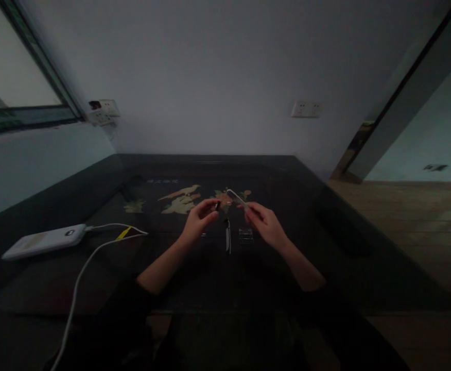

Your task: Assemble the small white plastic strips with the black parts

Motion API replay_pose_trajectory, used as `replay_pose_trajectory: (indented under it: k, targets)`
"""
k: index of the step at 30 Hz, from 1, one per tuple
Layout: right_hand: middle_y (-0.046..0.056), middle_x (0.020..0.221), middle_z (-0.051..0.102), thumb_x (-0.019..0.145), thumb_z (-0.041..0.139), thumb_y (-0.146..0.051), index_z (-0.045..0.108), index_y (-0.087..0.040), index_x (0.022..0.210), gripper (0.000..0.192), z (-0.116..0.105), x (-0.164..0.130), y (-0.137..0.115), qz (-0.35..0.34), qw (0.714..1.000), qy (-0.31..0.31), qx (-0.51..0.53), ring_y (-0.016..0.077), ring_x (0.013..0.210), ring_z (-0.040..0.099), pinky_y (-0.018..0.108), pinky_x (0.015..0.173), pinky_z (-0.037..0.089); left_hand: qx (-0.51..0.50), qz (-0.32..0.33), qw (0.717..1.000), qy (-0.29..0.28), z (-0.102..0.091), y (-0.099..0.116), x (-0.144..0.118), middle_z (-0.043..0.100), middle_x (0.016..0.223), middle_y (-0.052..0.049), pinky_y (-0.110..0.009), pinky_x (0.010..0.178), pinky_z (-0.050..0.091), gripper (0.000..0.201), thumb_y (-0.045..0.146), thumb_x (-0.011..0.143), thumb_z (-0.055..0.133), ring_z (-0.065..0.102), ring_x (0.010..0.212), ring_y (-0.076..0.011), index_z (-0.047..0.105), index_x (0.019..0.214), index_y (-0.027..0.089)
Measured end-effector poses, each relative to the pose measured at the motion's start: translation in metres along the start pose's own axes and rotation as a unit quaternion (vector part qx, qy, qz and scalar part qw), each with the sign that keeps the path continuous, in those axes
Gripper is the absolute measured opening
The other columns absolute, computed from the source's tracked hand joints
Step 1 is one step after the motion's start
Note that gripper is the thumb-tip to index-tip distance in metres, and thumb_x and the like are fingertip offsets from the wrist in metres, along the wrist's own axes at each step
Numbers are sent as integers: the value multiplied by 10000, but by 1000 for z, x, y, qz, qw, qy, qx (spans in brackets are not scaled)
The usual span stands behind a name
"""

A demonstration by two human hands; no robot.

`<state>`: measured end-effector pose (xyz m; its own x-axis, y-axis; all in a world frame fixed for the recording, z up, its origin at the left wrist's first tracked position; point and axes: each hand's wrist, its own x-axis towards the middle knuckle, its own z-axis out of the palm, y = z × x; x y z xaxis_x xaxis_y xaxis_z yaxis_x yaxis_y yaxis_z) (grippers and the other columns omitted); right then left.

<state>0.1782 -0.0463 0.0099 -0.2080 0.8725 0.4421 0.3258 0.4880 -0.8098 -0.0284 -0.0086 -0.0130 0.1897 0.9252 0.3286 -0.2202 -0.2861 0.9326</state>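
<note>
My left hand [201,215] pinches a small dark piece [218,205] between thumb and fingertips; its kind is too small to make out. In my right hand [263,220] is a thin pale rod [236,196] with a bent tip, pointing up and left toward the left hand. The two held things look apart. Below them on the dark tabletop [287,206] lies a slim grey strip-like piece [227,238], lengthwise toward me. Just right of it sits a small clear, ribbed item [245,236], nearer the right hand.
A white power bank [46,241] lies on the left, its white cable [79,281] running off the front edge with a yellow tag [124,233]. A dark, blurred object [343,232] lies at the right. Behind the table stands a wall with a socket [307,109].
</note>
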Motion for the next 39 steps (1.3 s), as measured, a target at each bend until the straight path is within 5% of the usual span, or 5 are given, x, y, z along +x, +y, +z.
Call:
replay_pose_trajectory:
  k: [7, 16, 22, 26, 39]
  targets:
    - [-22, 628, 457, 890, 460, -473, 618, -156, 922, 356, 4, -15, 9, 48, 996, 19, 78, 92, 538, 420, 219, 501, 328, -131, -56, 990, -21, 31, -15, 0, 671, 968, -81, -231, 709, 452, 488, 405, 622, 768, 610, 840, -156, 665, 1034, 165]
    - [-49, 589, 423, 848, 520, -487, 587, -166, 900, 332, 22, -23, 12, 87, 981, 13, 174, 59, 439, 341, 201, 401, 247, -218, -98, 969, -70, 17, -8, 5, 651, 758, -43, -213, 665, 441, 510, 422, 525, 827, 583, 679, -95, 704, 923, 127]
    - [-65, 531, 411, 836, 533, -482, 577, -158, 864, 328, 26, -24, 12, 102, 963, -36, 248, 52, 404, 353, 196, 395, 274, -212, -118, 967, -74, 22, -16, 2, 679, 906, -60, -243, 757, 458, 496, 379, 495, 848, 620, 769, -124, 704, 915, 158]
    - [-64, 533, 391, 852, 500, -502, 587, -158, 881, 357, 28, -26, 14, 99, 963, -55, 243, 59, 420, 345, 200, 401, 277, -188, -101, 973, -86, 21, -15, 2, 672, 1005, -85, -249, 793, 459, 500, 401, 533, 826, 622, 856, -154, 705, 956, 163]
    - [-42, 586, 423, 849, 503, -489, 581, -159, 1050, 394, 26, -26, 15, 88, 979, -10, 185, 77, 485, 372, 203, 439, 282, -199, -86, 976, -33, 21, -2, 4, 664, 862, -60, -230, 701, 465, 527, 407, 481, 847, 585, 720, -106, 701, 919, 152]
